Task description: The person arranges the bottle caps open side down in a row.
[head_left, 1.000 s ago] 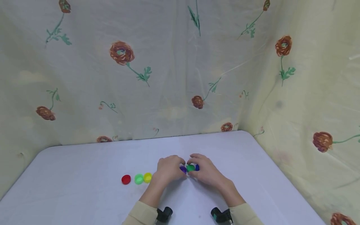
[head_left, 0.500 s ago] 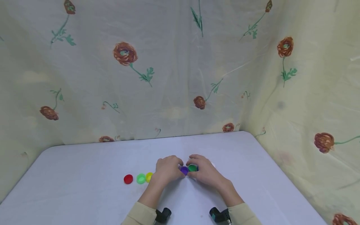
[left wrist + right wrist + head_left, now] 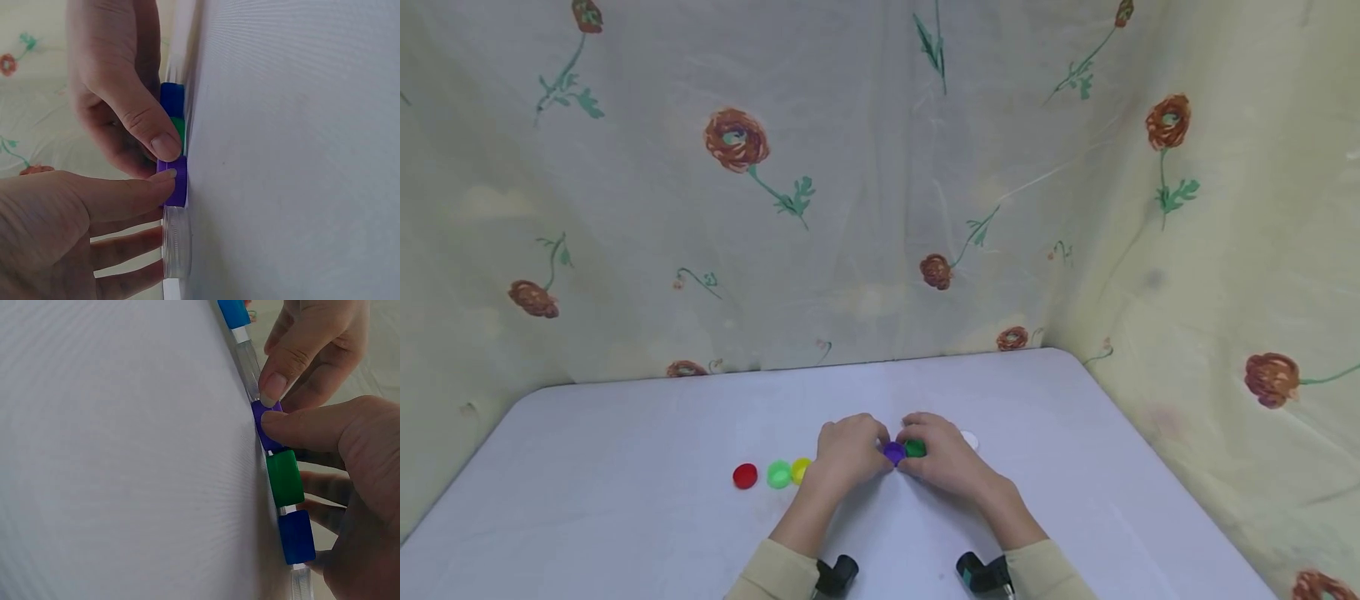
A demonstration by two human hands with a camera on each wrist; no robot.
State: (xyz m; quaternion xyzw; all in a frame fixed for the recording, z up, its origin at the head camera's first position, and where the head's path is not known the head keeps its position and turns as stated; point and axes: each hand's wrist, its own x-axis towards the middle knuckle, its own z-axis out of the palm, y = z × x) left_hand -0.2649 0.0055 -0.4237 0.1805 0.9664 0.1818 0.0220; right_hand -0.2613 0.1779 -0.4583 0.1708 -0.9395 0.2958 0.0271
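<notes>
A purple round cap (image 3: pixel 893 453) lies between the fingertips of my two hands on the white table. My left hand (image 3: pixel 850 450) pinches it from the left, thumb at the near side. From the right, my right hand (image 3: pixel 942 454) pinches the same cap; both thumb tips press its side in the wrist views. Right beside it, under the right hand, sits a green cap (image 3: pixel 285 478), then a blue cap (image 3: pixel 297 536), which the hand hides in the head view. A clear ridged cap (image 3: pixel 177 242) stands by the left fingers.
Left of the hands a red cap (image 3: pixel 745 476), a light green cap (image 3: pixel 778 474) and a yellow cap (image 3: pixel 801 471) lie in line. A light blue cap (image 3: pixel 234 312) shows in the right wrist view. Beyond the right hand lies a whitish clear cap (image 3: pixel 971 439). A flowered curtain (image 3: pixel 865 183) stands behind.
The head view has shifted slightly. My right hand has moved a little left along the row, covering the blue cap and baring the whitish clear one; more of the purple cap shows between the hands.
</notes>
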